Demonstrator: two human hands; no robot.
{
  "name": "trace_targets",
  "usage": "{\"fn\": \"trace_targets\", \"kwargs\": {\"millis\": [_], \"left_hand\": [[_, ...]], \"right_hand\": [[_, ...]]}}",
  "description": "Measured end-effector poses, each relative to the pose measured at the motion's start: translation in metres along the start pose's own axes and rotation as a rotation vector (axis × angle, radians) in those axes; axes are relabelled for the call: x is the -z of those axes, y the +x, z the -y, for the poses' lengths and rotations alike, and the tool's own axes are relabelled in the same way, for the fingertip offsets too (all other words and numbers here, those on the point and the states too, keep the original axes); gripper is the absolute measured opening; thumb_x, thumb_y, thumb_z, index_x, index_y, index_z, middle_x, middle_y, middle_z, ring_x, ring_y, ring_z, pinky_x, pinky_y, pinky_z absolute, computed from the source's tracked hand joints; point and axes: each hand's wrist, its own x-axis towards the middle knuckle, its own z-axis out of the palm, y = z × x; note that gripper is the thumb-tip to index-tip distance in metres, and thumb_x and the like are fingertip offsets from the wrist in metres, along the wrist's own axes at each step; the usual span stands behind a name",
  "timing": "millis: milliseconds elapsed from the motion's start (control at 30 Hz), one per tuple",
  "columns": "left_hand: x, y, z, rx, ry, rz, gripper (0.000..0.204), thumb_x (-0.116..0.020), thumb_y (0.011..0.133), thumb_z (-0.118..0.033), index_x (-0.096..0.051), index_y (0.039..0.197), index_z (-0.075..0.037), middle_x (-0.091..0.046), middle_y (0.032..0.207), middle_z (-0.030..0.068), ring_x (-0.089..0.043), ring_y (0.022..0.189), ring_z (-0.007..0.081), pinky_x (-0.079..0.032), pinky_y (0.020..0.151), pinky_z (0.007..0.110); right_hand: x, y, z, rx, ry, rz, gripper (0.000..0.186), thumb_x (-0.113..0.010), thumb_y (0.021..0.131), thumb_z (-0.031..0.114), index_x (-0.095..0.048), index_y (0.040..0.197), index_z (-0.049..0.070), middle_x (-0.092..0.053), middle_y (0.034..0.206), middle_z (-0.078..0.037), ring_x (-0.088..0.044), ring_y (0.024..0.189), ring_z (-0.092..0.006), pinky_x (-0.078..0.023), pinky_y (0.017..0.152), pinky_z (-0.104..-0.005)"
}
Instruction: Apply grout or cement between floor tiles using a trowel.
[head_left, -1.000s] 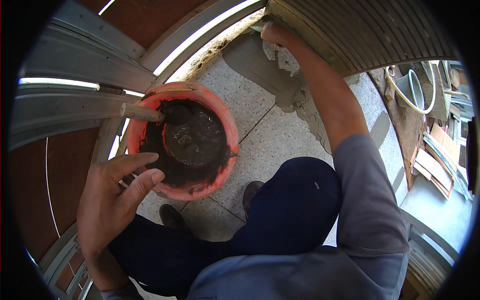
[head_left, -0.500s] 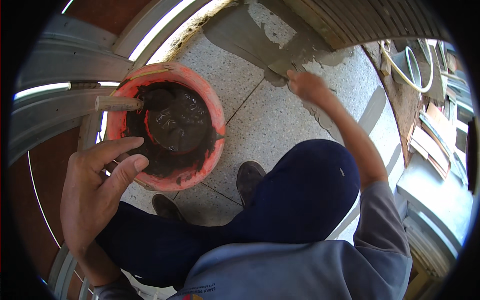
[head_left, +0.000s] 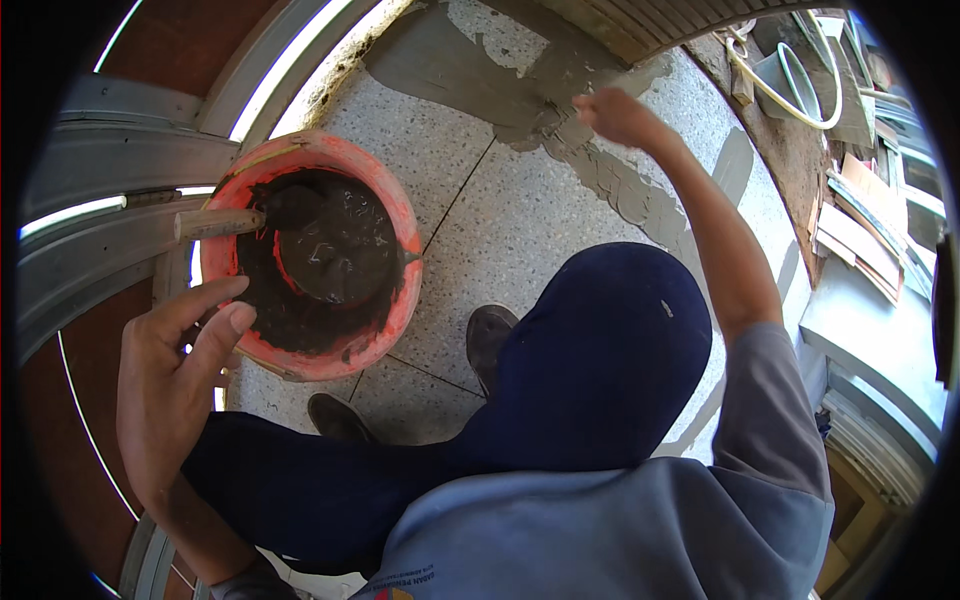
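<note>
1. Mortar (head_left: pixel 510 100), grey and wet-looking, lies smeared over the speckled floor tiles (head_left: pixel 455 215), beyond the bucket and to its right in my head view.
2. Its broad part spreads across the far end of the floor; from there a ridged strip (head_left: pixel 622 187) runs nearer and rightward, past the bent right knee (head_left: pixel 620 330). I read the strip's long axis as slanting from far left to near right.
3. My right hand (head_left: pixel 618 115) is much the nearer, curled, over the place where strip and broad part join. I cannot tell whether it grips a tool or touches the mortar.
4. My left hand (head_left: pixel 175 375) is well apart from it, thumb and forefinger parted with nothing visible between, by the red bucket's (head_left: pixel 408 280) near left rim; contact there I cannot make out.
5. Between left hand and mortar, the bucket holds dark mix (head_left: pixel 345 235); a wooden handle (head_left: pixel 212 224) juts leftward over its rim.
</note>
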Motion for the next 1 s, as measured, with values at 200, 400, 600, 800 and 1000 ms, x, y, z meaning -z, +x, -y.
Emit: {"fn": "trace_targets", "kwargs": {"millis": [200, 400, 600, 800, 1000], "left_hand": [[-0.009, 0.017, 0.005, -0.01, -0.031, 0.015, 0.052, -0.068, 0.091, -0.04, -0.068, 0.115, 0.007, -0.068, 0.08, 0.0099, -0.061, 0.063, 0.0116, -0.05, 0.053, 0.026], [-0.008, 0.014, 0.01, 0.004, -0.053, 0.001, 0.052, -0.068, 0.092, -0.04, -0.067, 0.117, 0.006, -0.067, 0.082, 0.0087, -0.061, 0.064, 0.0106, -0.05, 0.053, 0.024], [-0.019, 0.031, 0.007, 0.017, -0.075, 0.066, 0.049, -0.068, 0.092, -0.04, -0.068, 0.117, 0.002, -0.064, 0.081, 0.0067, -0.061, 0.062, 0.0105, -0.05, 0.052, 0.024], [-0.022, 0.028, 0.006, 0.019, -0.043, 0.069, 0.047, -0.067, 0.093, -0.038, -0.068, 0.117, 0.002, -0.063, 0.08, 0.0068, -0.061, 0.06, 0.0109, -0.049, 0.051, 0.025], [-0.021, 0.024, 0.0, -0.008, -0.015, 0.074, 0.047, -0.066, 0.094, -0.037, -0.067, 0.118, 0.003, -0.063, 0.079, 0.0071, -0.061, 0.06, 0.011, -0.049, 0.051, 0.025]], "right_hand": [[-0.016, 0.067, -0.026, 0.004, -0.244, 0.187, 0.028, -0.046, 0.084, 0.012, -0.068, 0.094, -0.004, -0.069, 0.089, -0.026, -0.07, 0.077, -0.0392, -0.056, 0.073, -0.0478], [-0.044, -0.049, 0.052, -0.172, -0.148, -0.052, 0.032, -0.049, 0.088, 0.013, -0.066, 0.112, 0.001, -0.068, 0.091, -0.029, -0.069, 0.088, -0.0426, -0.054, 0.076, -0.0514], [-0.103, -0.151, 0.0, -0.252, -0.112, -0.08, 0.048, -0.053, 0.097, 0.023, -0.044, 0.144, 0.016, -0.065, 0.086, -0.021, -0.066, 0.077, -0.042, -0.052, 0.068, -0.0505], [-0.086, -0.228, -0.032, -0.217, -0.091, -0.048, 0.039, -0.048, 0.099, 0.025, -0.052, 0.137, 0.017, -0.068, 0.088, -0.021, -0.068, 0.076, -0.0409, -0.053, 0.063, -0.0498], [-0.007, -0.095, -0.005, -0.17, -0.014, -0.14, 0.039, -0.051, 0.098, 0.034, -0.063, 0.129, 0.015, -0.067, 0.092, -0.026, -0.066, 0.084, -0.0414, -0.051, 0.077, -0.0469]]}}
